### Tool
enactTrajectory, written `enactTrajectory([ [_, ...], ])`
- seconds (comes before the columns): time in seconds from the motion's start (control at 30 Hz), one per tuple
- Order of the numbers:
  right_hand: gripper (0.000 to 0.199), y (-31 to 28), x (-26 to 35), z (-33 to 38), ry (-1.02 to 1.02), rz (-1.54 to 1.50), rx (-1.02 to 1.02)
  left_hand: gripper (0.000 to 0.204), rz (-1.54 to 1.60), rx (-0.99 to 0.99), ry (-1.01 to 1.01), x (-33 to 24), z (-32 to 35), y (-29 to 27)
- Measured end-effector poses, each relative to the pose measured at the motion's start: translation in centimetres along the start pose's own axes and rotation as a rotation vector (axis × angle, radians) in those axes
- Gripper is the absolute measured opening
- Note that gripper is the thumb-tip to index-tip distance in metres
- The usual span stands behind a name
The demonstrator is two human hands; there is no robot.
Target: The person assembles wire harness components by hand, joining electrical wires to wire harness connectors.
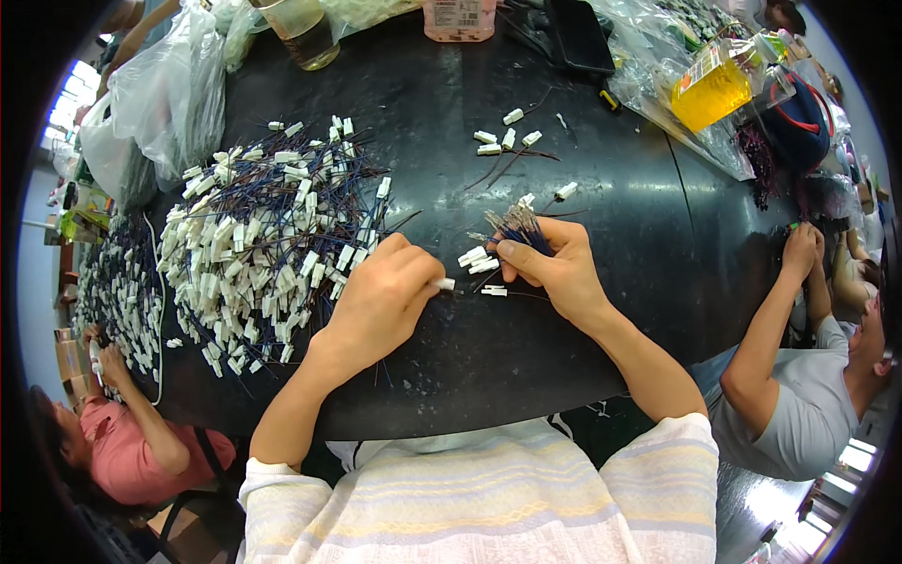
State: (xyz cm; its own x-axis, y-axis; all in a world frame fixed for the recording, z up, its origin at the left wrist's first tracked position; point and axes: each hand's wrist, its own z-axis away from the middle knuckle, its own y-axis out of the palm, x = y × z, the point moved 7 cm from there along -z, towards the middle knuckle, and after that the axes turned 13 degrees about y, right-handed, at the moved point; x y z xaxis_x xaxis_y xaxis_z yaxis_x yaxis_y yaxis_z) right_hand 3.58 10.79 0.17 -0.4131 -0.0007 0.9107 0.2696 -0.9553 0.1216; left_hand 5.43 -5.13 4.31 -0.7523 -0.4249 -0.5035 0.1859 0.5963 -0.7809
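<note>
Black, glossy tabletop (pixel 489 376) seen from the head camera, shared with two other people at its left and right edges, cluttered at the far side with clear plastic bags (pixel 160 94) and a bottle of yellow liquid (pixel 711 89).

Left hand (pixel 381 301) curled and pinching a small white plastic connector (pixel 445 283) between thumb and fingertips, just beside the right hand. Right hand (pixel 554 263) clenched around a bundle of thin dark blue wires with bare metal tips (pixel 517 226), fanned upward from the fist.

Left of both hands, a big heap of finished white-plugged wire leads (pixel 263 244); between and beyond the hands, a few loose white connectors (pixel 474 257).

Likely very light, all of it. Wires limp and springy, tips easily bent, so best gripped along the insulated middle. Connector hard, smooth, tiny, apt to slip; best pinched across its flat sides.
</note>
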Motion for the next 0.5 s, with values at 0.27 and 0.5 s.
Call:
enactTrajectory([
  [0.27,0.007,1.1,0.5,0.7,-0.036,0.054,0.02,0.007,0.742,-0.498,-0.443,2.4,0.4,-2.1],
  [0.5,0.009,1.4,0.3,1.1,0.006,0.027,0.022,0.01,1.17,-0.633,-0.534,3.7,0.6,0.4],
])
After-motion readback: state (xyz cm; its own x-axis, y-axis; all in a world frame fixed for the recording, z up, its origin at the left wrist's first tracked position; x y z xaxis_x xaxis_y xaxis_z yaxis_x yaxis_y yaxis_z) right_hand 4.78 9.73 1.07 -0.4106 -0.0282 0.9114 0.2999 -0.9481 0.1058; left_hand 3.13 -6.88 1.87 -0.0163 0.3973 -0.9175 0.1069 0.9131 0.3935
